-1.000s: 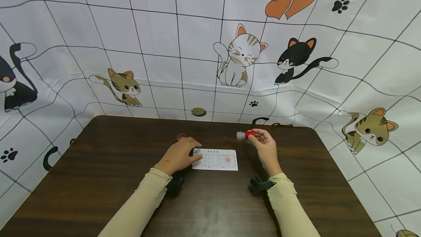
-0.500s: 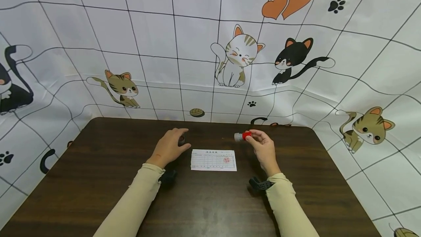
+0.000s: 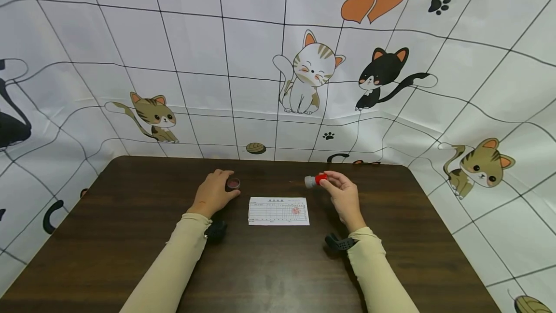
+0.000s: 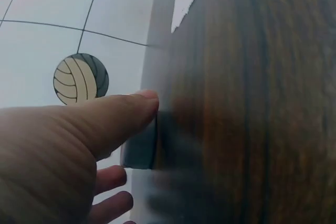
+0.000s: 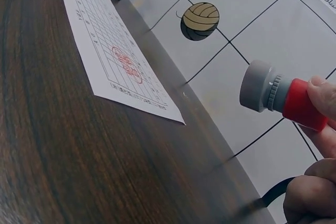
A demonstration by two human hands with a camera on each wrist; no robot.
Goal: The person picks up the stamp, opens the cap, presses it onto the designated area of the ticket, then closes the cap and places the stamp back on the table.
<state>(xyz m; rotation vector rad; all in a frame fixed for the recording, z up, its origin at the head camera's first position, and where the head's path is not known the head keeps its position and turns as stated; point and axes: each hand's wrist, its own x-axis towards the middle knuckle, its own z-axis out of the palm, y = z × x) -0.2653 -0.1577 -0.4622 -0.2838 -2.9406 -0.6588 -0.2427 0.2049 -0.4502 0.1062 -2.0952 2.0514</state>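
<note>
In the head view my left hand (image 3: pixel 212 193) is beside a small round dark ink pad tin (image 3: pixel 233 184), thumb in front and fingers behind it. The left wrist view shows the thumb straight over the tin's dark side (image 4: pixel 139 148); whether any finger touches it, I cannot tell. With thumb and fingertips my right hand (image 3: pixel 345 196) holds a stamp (image 5: pixel 306 104) by its red part, its grey end pointing left, above the table. Between the hands lies a printed form (image 3: pixel 279 211) bearing a red stamp mark (image 5: pixel 127 65).
A dark brown wooden table (image 3: pixel 269 269) carries all this. Behind and around it hangs a white sheet (image 3: pixel 243 100) with grid lines, cartoon cats and hearts. A dark strap (image 3: pixel 340 243) sits at the right wrist.
My left hand has moved off the form's left edge and leftward to the ink pad tin, which now shows more fully. The right hand holds the stamp much as before.
</note>
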